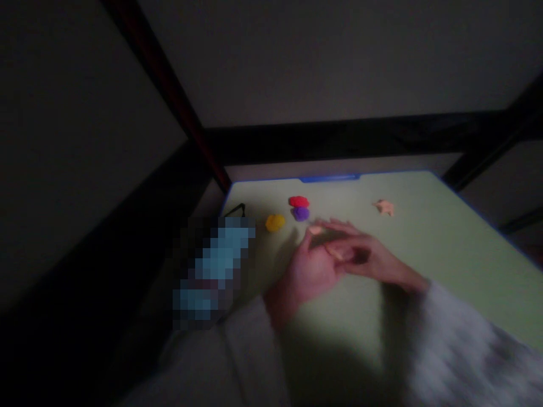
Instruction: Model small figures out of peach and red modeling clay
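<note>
My left hand [316, 271] is held palm up above the table, its thumb raised and its fingers partly hidden. Across it lies my right hand [367, 257], fingers curled and thumb bent in against the left palm. A small pale peach patch [315, 230] shows by the left thumb tip; whether it is clay or skin I cannot tell. Just beyond the hands are a purple lump [301, 213] that looks like modelling clay, a red lump [299, 201] touching it, and a yellow lump [275, 223] to the left. A peach piece with pointed ends [385, 207] lies farther right.
The pale tabletop [449, 249] has a blue rim with a blue strip [331, 178] along the far edge. At the left edge stands a blurred-out light-blue object [220, 260], beside a thin dark bent piece [243, 209]. A wall rises behind; the light is dim.
</note>
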`<control>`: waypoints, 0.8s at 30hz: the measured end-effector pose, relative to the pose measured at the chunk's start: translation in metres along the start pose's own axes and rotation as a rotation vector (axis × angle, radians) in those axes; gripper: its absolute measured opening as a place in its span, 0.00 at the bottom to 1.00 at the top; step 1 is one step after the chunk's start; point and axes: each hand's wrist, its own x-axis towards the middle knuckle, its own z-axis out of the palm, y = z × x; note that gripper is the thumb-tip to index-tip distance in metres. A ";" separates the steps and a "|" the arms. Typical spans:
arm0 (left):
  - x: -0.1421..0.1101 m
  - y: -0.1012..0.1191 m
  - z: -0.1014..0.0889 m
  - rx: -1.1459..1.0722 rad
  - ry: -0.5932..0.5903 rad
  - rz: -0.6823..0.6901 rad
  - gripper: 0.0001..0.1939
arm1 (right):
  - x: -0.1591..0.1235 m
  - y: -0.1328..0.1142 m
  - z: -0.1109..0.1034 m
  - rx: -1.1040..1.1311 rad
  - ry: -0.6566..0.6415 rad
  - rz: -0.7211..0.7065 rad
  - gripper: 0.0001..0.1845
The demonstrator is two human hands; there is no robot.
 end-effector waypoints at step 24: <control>-0.002 0.001 0.006 0.061 0.035 -0.066 0.33 | -0.001 -0.007 0.000 0.221 -0.028 0.069 0.10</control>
